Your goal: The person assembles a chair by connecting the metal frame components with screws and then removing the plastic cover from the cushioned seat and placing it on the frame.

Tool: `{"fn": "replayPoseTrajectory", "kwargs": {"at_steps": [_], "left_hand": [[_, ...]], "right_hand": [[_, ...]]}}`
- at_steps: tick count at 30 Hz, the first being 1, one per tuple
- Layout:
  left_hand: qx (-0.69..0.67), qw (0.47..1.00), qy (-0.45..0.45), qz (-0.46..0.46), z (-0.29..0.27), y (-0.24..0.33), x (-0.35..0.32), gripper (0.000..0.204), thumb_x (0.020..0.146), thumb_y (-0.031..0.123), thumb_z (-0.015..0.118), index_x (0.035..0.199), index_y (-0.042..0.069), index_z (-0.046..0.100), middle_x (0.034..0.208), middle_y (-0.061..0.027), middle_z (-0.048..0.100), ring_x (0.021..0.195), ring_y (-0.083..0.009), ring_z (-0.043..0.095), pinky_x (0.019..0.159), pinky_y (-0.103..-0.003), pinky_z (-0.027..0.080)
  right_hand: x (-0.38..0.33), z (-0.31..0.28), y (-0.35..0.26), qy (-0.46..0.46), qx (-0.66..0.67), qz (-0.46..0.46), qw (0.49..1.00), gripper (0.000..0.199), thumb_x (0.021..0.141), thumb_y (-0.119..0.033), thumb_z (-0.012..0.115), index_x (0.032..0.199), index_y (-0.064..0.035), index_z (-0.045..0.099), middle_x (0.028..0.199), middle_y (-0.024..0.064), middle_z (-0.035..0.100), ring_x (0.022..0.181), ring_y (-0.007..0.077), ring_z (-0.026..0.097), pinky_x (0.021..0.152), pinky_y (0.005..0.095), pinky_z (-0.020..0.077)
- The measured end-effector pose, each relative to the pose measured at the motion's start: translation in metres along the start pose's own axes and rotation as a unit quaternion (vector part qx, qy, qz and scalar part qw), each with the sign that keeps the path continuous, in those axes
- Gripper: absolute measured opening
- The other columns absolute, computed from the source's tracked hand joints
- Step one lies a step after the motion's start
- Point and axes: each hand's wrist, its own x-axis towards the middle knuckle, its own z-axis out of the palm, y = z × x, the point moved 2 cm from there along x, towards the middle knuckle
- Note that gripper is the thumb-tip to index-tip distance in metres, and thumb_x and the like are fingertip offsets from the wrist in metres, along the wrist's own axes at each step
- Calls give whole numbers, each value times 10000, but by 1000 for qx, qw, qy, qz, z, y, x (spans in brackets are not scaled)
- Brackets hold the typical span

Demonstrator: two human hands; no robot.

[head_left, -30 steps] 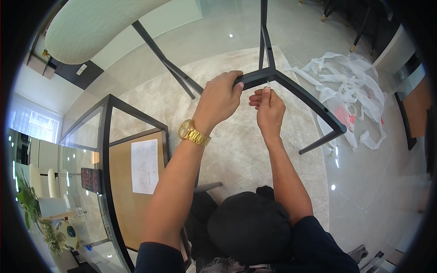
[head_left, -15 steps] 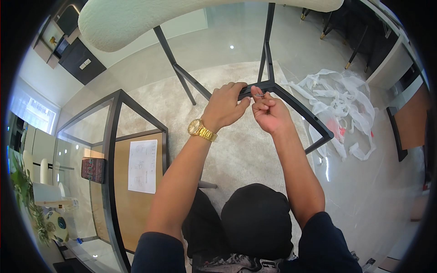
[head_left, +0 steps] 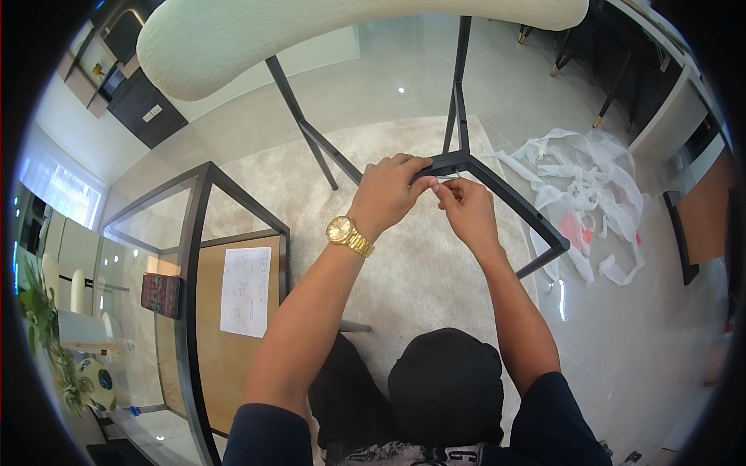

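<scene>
In front of me stands a black metal chair frame (head_left: 509, 193) with angled tube legs and a fluffy cream cushion (head_left: 233, 46) on top. My left hand (head_left: 392, 193), a gold watch (head_left: 342, 230) on its wrist, is closed over a bar of the frame near its corner joint. Just right of it, my right hand (head_left: 472, 211) pinches a thin, silvery metal piece (head_left: 449, 179) close under that bar. The piece is too small to tell its exact kind. My two hands' fingertips nearly meet there.
At left is a black-framed glass table (head_left: 196, 233) lying on its side, with a printed sheet (head_left: 245, 291) against its brown board and a dark patterned box (head_left: 161, 295). A pale rug (head_left: 373, 295) lies beneath. Crumpled white plastic wrap (head_left: 594, 194) covers floor at right.
My right hand has turned and its fingers now pinch just below the bar. The left hand stays on the frame, its thumb closer to the right fingertips. The view has tipped slightly.
</scene>
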Motion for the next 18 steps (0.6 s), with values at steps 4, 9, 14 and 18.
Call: {"fn": "replayPoseTrajectory", "kwargs": {"at_steps": [4,9,14,18], "left_hand": [[1,1000,0,-13,-2,-1,1,341,970,334,704,1151,49,752,1136,-140,751,981,-332,719,841,-412,568],[-5,1000,1,-14,-3,1,2,360,967,349,707,1143,39,751,1114,-140,753,962,-329,719,825,-412,568],[-1,999,-18,-45,-4,2,3,398,960,381,712,1155,35,745,1099,-146,753,956,-328,719,821,-411,564],[-8,1000,6,-10,-2,-4,2,401,966,383,707,1161,35,741,1059,-153,753,920,-330,717,805,-419,560]], "right_hand": [[3,-4,-8,10,-129,-12,992,350,974,-319,720,976,31,741,744,160,715,687,327,702,650,446,531],[1,-11,-26,138,-344,-256,893,381,913,-334,764,1137,-32,695,1082,136,702,1024,329,666,859,472,516],[12,-14,-3,165,-380,-335,846,510,927,-367,734,1250,14,635,1249,182,642,1129,347,611,936,452,487],[19,-12,9,143,-401,-336,840,572,971,-431,654,1260,62,628,1249,214,654,1086,351,627,915,433,487]]}}
